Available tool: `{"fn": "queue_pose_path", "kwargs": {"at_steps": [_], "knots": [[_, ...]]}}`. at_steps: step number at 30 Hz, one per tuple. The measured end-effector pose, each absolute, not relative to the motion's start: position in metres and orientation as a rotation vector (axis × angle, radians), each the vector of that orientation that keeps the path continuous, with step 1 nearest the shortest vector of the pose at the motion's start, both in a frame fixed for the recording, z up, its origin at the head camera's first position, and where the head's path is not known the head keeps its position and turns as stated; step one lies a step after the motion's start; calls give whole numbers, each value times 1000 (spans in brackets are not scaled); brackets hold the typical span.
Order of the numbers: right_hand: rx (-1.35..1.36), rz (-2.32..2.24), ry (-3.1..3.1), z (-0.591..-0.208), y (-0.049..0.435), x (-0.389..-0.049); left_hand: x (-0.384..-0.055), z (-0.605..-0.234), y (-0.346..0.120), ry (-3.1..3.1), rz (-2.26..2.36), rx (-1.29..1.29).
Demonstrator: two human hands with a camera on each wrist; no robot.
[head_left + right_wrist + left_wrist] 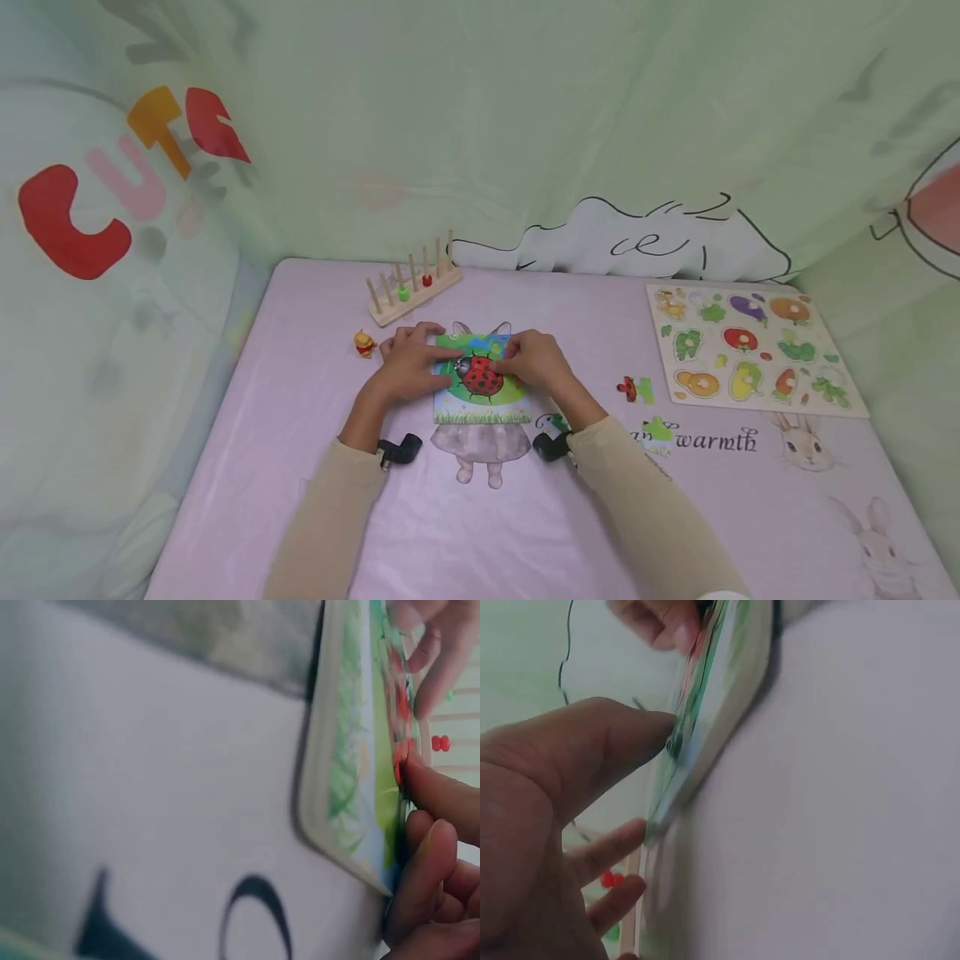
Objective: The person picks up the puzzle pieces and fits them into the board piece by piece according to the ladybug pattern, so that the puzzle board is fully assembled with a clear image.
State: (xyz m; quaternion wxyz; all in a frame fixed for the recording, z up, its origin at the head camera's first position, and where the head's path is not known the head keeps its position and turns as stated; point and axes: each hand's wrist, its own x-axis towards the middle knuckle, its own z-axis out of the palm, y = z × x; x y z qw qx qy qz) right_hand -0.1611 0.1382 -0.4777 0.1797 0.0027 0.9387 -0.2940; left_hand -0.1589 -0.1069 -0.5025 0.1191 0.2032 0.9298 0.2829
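A ladybug jigsaw puzzle [480,408] in a flat square board lies in the middle of the table. My left hand [411,365] is at its left side, thumb and forefinger fairly straight and touching the picture. In the left wrist view the left thumb [622,739] meets the puzzle's face, with other fingers spread by its edge. On the upper right of the puzzle is my right hand [538,360], its thumb pressed on the ladybug. The right wrist view shows that hand's other fingers [427,874] curled against the board's edge. Whether a loose piece is beneath them is hidden.
Loose puzzle pieces [657,429] lie right of the right forearm, with a red and green piece [627,388] above. A vegetable peg puzzle [757,350] lies far right. Behind the left hand stand a wooden peg rack [420,296] with beads and a small bear figure [364,343].
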Motion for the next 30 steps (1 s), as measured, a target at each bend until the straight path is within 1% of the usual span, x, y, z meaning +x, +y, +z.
{"fn": "queue_pose_path", "kwargs": {"at_steps": [8,17,24,30], "knots": [[-45,-761,2663,-478,138,-165,-150,-500,-82,2806,695,535],[-87,-730,2610,-474,141,-168,-149,-504,-75,2837,693,457],[-76,-679,2619,-475,138,-168,-148,-503,-74,2847,672,498],[-104,-735,2594,-471,142,-168,-146,-498,-73,2821,634,537]]}}
